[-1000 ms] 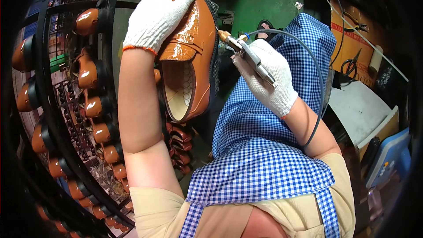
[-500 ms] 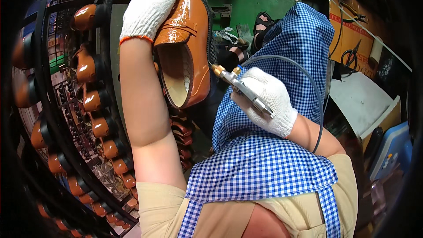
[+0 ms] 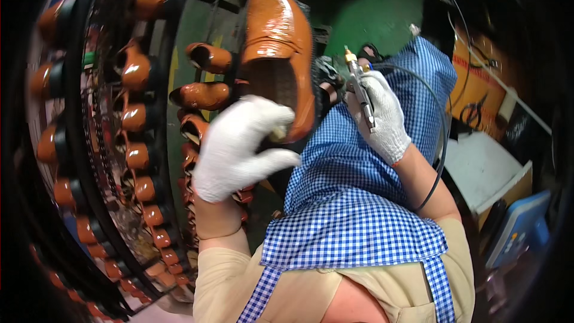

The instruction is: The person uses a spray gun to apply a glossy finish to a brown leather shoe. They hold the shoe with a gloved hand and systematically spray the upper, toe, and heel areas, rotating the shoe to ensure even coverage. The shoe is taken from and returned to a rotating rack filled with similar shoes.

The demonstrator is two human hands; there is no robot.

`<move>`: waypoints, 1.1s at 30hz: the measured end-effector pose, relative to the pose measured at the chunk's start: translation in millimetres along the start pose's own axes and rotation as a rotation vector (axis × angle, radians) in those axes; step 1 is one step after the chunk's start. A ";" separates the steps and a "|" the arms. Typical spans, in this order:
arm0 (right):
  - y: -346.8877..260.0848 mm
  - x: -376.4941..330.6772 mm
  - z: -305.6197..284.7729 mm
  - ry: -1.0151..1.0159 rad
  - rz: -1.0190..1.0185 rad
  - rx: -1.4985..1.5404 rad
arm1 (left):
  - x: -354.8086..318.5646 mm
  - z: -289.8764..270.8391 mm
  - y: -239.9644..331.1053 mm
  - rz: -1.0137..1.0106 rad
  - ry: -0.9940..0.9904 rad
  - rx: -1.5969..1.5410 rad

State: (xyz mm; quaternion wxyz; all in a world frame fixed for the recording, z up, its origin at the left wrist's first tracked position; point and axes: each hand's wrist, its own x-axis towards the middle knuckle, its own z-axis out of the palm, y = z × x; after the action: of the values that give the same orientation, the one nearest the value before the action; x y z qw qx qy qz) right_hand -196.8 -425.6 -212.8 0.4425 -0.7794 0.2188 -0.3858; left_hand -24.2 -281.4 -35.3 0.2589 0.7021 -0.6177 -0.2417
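Left hand spreading at the heel, right hand gripping the spray gun

From my distant seat I am looking down past a blue checked apron [image 3: 353, 227]; beyond it the gloved right hand [image 3: 385, 110] is wrapping its fingers around a metal spray gun [image 3: 365, 98], whose brass nozzle is pointing away from the apron and whose grey hose [image 3: 440, 101] is curving back beside the forearm; the gloved left hand [image 3: 239, 143] is blurring, its thumb standing apart from its fingers; the glossy brown shoe [image 3: 284, 42] is sitting ahead of that hand, toe away from me, the fingers overlapping the heel end of its opening and the thumb lying just nearer than the heel; I am not managing to tell whether the fingertips are touching it; the shoe's opening is showing a dim lining.

To the left a black rack [image 3: 73, 96] is carrying rows of similar brown shoes [image 3: 136, 72]; to the right an orange-brown carton [image 3: 478, 78] is bearing red printing, and I am not seeing into it; black-handled scissors [image 3: 472, 113] are lying against its printed face; farthest off, green floor [image 3: 376, 18] is showing.
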 end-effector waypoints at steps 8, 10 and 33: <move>6.9 24.2 56.5 0.014 0.148 0.110 | -56.5 8.3 -26.1 0.058 0.380 0.210; 2.7 25.8 55.5 -0.020 0.194 0.063 | -44.7 1.3 -39.2 -0.067 0.439 0.232; -2.3 18.1 54.0 -0.049 0.197 0.056 | 81.2 -32.7 -225.8 -0.504 0.890 0.406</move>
State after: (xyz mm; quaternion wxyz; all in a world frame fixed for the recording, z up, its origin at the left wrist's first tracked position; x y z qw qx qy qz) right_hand -142.9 -408.6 -220.2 0.5049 -0.7508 0.2726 -0.3273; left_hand 174.7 -336.8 -161.9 0.2884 0.8987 -0.2955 0.1481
